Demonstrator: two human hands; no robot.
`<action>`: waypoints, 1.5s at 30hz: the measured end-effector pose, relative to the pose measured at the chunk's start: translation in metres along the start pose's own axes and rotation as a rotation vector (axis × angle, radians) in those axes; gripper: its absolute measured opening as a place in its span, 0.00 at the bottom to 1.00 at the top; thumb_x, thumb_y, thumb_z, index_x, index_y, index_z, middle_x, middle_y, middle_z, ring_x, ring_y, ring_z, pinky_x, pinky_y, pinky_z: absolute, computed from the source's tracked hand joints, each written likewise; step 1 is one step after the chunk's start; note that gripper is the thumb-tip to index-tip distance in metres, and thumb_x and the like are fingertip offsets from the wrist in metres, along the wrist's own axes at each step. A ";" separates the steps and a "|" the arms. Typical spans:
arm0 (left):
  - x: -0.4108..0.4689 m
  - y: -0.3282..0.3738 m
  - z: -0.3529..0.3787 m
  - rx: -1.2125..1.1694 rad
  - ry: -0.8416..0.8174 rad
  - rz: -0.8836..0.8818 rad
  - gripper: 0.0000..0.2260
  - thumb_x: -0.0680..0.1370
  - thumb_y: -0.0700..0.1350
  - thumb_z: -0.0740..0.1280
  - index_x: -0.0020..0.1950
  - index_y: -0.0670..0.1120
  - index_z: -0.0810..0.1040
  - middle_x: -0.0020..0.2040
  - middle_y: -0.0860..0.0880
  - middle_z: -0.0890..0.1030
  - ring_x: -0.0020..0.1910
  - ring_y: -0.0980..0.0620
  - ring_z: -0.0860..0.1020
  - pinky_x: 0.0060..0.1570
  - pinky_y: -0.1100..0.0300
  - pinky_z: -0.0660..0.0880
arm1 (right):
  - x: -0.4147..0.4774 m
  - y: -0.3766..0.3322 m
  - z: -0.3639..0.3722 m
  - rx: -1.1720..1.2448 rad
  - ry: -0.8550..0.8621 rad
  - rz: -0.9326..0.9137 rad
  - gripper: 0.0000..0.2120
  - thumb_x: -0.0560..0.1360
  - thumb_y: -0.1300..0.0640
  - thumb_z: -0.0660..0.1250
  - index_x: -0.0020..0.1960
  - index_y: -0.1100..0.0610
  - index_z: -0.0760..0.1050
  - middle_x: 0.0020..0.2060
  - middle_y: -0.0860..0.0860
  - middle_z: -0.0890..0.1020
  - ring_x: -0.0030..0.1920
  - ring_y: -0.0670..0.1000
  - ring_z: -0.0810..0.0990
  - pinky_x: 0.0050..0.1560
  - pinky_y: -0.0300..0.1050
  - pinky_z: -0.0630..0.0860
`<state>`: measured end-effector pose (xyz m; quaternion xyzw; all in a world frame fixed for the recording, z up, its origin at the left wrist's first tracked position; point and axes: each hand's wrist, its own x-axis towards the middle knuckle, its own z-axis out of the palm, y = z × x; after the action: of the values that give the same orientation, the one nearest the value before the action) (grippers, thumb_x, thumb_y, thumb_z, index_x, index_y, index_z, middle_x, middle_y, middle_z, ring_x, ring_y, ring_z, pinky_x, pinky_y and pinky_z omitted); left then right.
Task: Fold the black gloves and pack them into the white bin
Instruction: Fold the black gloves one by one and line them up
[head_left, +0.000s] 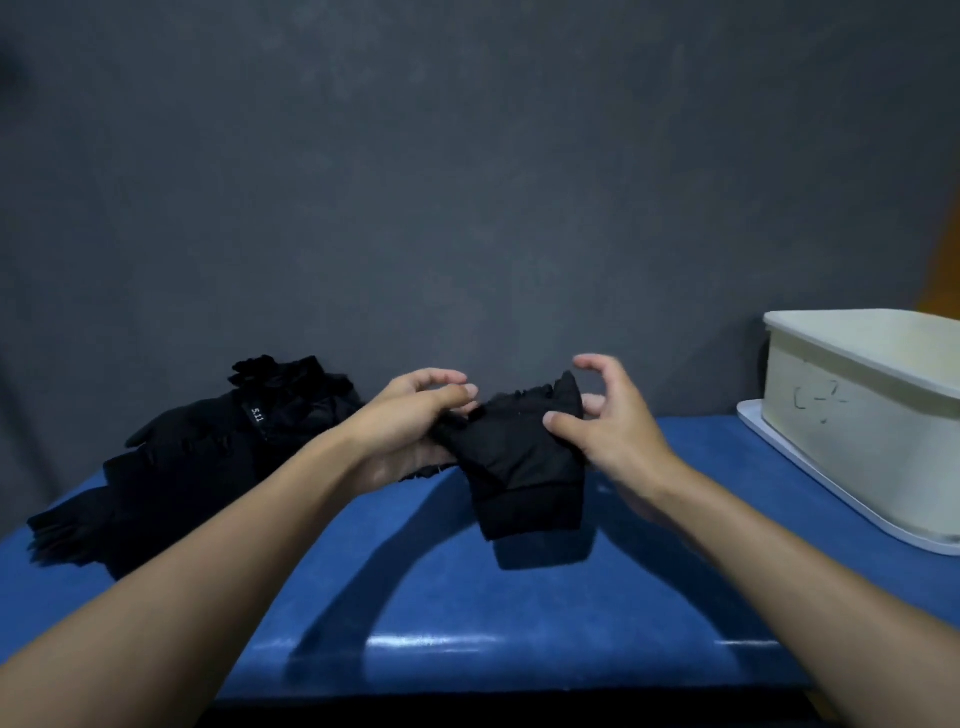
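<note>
Both hands hold one black glove (524, 462) just above the middle of the blue surface (467, 613), its cuff hanging toward the near edge. The left hand (415, 410) pinches the glove's left side with curled fingers; the right hand (608, 431) presses its thumb on the right side, its upper fingers arched. A pile of black gloves (208, 447) lies by the left edge, and the white bin (857, 415) stands at the right edge
</note>
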<state>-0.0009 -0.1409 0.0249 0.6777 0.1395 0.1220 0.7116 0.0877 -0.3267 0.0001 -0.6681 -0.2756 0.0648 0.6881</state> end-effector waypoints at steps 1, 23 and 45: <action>0.008 -0.010 -0.004 0.082 0.048 0.042 0.06 0.79 0.44 0.69 0.56 0.47 0.77 0.49 0.44 0.80 0.43 0.50 0.80 0.38 0.56 0.77 | 0.004 0.009 -0.001 -0.096 0.011 0.057 0.28 0.75 0.64 0.70 0.70 0.53 0.62 0.47 0.56 0.82 0.42 0.51 0.82 0.42 0.43 0.80; 0.019 -0.085 -0.012 1.383 -0.238 0.364 0.29 0.77 0.64 0.61 0.74 0.51 0.68 0.71 0.56 0.72 0.69 0.54 0.71 0.71 0.52 0.64 | -0.021 0.049 -0.017 -0.933 -0.550 -0.281 0.05 0.73 0.51 0.68 0.46 0.48 0.81 0.48 0.40 0.82 0.50 0.43 0.80 0.55 0.46 0.75; 0.017 -0.091 -0.004 1.489 -0.260 0.352 0.33 0.78 0.68 0.56 0.78 0.51 0.61 0.78 0.58 0.62 0.77 0.58 0.57 0.76 0.50 0.51 | -0.003 0.072 -0.036 -1.127 -0.614 0.022 0.54 0.57 0.17 0.43 0.78 0.43 0.53 0.78 0.37 0.51 0.76 0.36 0.43 0.77 0.53 0.41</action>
<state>0.0123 -0.1354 -0.0663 0.9984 -0.0096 0.0266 0.0494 0.1225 -0.3526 -0.0682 -0.8811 -0.4451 0.1055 0.1202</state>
